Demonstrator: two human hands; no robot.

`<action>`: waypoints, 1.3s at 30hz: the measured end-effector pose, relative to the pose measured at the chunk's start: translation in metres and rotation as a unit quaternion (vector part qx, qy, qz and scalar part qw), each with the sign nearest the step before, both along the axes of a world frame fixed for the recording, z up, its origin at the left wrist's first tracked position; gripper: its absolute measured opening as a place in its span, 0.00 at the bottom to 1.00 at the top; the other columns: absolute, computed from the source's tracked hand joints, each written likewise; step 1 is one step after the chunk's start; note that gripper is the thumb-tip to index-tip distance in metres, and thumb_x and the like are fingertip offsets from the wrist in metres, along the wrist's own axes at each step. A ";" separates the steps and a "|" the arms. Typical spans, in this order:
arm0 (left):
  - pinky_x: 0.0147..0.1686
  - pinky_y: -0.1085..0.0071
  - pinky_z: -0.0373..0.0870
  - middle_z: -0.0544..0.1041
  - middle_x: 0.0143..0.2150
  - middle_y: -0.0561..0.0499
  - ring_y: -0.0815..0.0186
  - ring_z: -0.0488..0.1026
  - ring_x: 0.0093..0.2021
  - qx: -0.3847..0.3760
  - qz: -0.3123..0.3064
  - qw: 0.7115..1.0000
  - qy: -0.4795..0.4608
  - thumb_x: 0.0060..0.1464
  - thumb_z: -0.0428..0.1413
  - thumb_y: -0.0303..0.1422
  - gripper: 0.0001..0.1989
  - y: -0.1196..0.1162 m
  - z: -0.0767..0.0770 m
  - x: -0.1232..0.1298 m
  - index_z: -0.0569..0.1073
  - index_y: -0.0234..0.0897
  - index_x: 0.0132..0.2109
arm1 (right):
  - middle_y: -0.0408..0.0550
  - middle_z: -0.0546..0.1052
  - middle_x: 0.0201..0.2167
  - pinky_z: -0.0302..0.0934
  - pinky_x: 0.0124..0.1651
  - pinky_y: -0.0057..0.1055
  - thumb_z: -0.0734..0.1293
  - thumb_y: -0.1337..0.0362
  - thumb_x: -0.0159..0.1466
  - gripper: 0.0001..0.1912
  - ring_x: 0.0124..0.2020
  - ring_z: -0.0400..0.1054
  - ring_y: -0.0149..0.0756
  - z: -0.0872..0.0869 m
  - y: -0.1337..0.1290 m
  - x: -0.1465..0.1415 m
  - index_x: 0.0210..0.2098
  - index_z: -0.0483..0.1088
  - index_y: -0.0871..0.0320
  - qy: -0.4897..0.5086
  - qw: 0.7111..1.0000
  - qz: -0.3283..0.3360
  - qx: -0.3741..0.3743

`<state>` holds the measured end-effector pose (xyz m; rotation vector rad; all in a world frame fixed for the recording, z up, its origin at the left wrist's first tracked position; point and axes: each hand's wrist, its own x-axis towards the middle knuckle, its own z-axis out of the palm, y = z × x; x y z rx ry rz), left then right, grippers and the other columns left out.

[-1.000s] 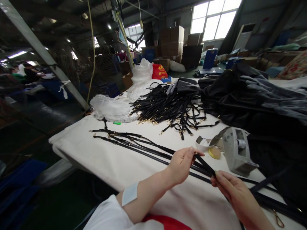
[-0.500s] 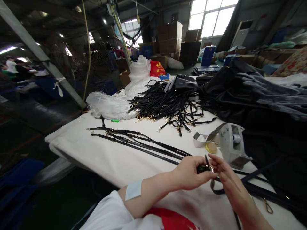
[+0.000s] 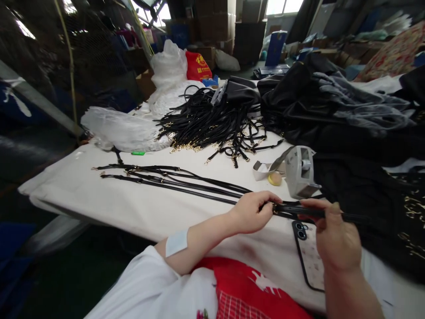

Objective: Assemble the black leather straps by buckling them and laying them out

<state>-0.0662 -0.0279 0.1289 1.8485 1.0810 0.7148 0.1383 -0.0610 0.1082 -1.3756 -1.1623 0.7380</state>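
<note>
My left hand [image 3: 254, 212] is closed on a black strap with a gold-coloured buckle [image 3: 275, 207] at its fingertips. Further along the same black strap [image 3: 310, 210], my right hand [image 3: 335, 232] pinches it between thumb and fingers. The strap runs nearly level between both hands, just over the table. Several black straps [image 3: 192, 188] with gold-coloured fittings lie side by side to the left, their right ends partly hidden by my left hand. Below the right hand lies a phone in a patterned case [image 3: 310, 257], partly covered by the wrist.
A pile of black straps with gold-coloured clasps [image 3: 206, 117] lies mid-table. A tape dispenser [image 3: 299, 170] stands beside a yellow-edged round item [image 3: 275, 178]. Black material [image 3: 365, 186] covers the right side. Clear plastic bags [image 3: 122, 128] lie at the back left of the white table [image 3: 159, 212].
The right hand has drawn away to the right along the strap, now stretched straight. The strap end that stood up at the left fingertips is down. The view tilted downward and the phone shows.
</note>
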 end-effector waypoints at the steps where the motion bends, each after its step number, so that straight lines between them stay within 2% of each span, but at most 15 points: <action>1: 0.35 0.74 0.68 0.79 0.36 0.52 0.68 0.72 0.33 0.003 0.007 1.000 0.002 0.56 0.47 0.28 0.17 0.000 -0.001 0.001 0.76 0.36 0.49 | 0.48 0.80 0.33 0.67 0.33 0.32 0.61 0.46 0.68 0.23 0.29 0.72 0.36 -0.002 0.000 0.001 0.36 0.78 0.56 -0.006 1.000 0.017 0.001; 4: 0.32 0.74 0.66 0.78 0.34 0.53 0.69 0.70 0.30 0.013 0.016 1.000 0.006 0.55 0.50 0.29 0.17 -0.002 -0.002 0.003 0.73 0.35 0.51 | 0.46 0.80 0.31 0.69 0.30 0.30 0.69 0.50 0.62 0.15 0.28 0.73 0.36 -0.007 -0.001 0.001 0.37 0.78 0.55 -0.036 0.998 0.049 -0.005; 6: 0.32 0.74 0.66 0.78 0.33 0.53 0.69 0.69 0.29 0.017 0.019 1.000 0.008 0.55 0.50 0.29 0.16 -0.003 -0.003 0.002 0.72 0.35 0.51 | 0.46 0.80 0.29 0.70 0.30 0.29 0.72 0.51 0.60 0.14 0.27 0.74 0.36 -0.007 -0.001 -0.002 0.36 0.78 0.55 -0.050 0.996 0.064 -0.019; 9: 0.32 0.74 0.66 0.77 0.33 0.54 0.69 0.70 0.28 0.017 0.028 0.999 0.018 0.55 0.50 0.29 0.15 -0.002 -0.005 0.000 0.72 0.36 0.50 | 0.47 0.81 0.28 0.73 0.32 0.31 0.71 0.50 0.60 0.16 0.26 0.76 0.38 -0.007 -0.001 -0.005 0.36 0.78 0.56 -0.029 0.996 0.065 -0.046; 14: 0.31 0.73 0.65 0.77 0.32 0.54 0.69 0.69 0.27 0.019 0.038 0.999 0.030 0.55 0.51 0.30 0.14 0.000 -0.007 -0.001 0.72 0.37 0.48 | 0.47 0.81 0.27 0.73 0.30 0.32 0.68 0.49 0.64 0.17 0.26 0.77 0.39 -0.010 -0.001 -0.007 0.38 0.77 0.57 0.034 0.999 0.006 -0.041; 21: 0.31 0.73 0.66 0.77 0.32 0.54 0.69 0.70 0.28 0.017 0.040 0.998 0.033 0.54 0.53 0.31 0.14 0.000 -0.007 0.003 0.72 0.38 0.48 | 0.48 0.81 0.26 0.73 0.28 0.31 0.69 0.47 0.62 0.20 0.29 0.79 0.43 -0.007 -0.002 -0.009 0.38 0.77 0.58 0.072 0.996 0.005 -0.061; 28: 0.30 0.74 0.65 0.76 0.31 0.55 0.69 0.69 0.27 0.022 0.038 0.999 0.029 0.53 0.53 0.30 0.14 0.002 -0.009 0.004 0.72 0.38 0.48 | 0.49 0.81 0.28 0.74 0.29 0.33 0.68 0.47 0.63 0.19 0.29 0.79 0.43 -0.011 -0.002 -0.009 0.38 0.77 0.58 0.068 0.996 0.014 -0.059; 32: 0.29 0.74 0.65 0.76 0.31 0.55 0.70 0.68 0.26 0.023 0.043 0.998 0.032 0.53 0.53 0.30 0.13 0.002 -0.009 0.005 0.71 0.38 0.47 | 0.49 0.82 0.30 0.74 0.32 0.33 0.68 0.50 0.64 0.16 0.30 0.78 0.42 -0.015 -0.003 -0.010 0.38 0.76 0.58 0.030 0.998 0.027 -0.045; 36: 0.29 0.74 0.65 0.76 0.33 0.55 0.70 0.68 0.26 0.024 0.061 0.997 0.048 0.52 0.54 0.31 0.13 0.000 -0.006 0.006 0.71 0.39 0.46 | 0.49 0.81 0.30 0.74 0.35 0.33 0.67 0.50 0.65 0.17 0.29 0.78 0.41 -0.013 -0.005 -0.011 0.36 0.76 0.58 -0.020 0.999 0.019 -0.033; 39: 0.30 0.73 0.66 0.76 0.33 0.54 0.69 0.69 0.28 0.026 0.069 0.996 0.045 0.52 0.54 0.31 0.12 -0.001 -0.006 0.007 0.71 0.39 0.45 | 0.49 0.81 0.29 0.75 0.37 0.35 0.66 0.50 0.66 0.17 0.30 0.78 0.41 -0.011 -0.007 -0.011 0.38 0.76 0.58 -0.010 0.999 0.011 -0.037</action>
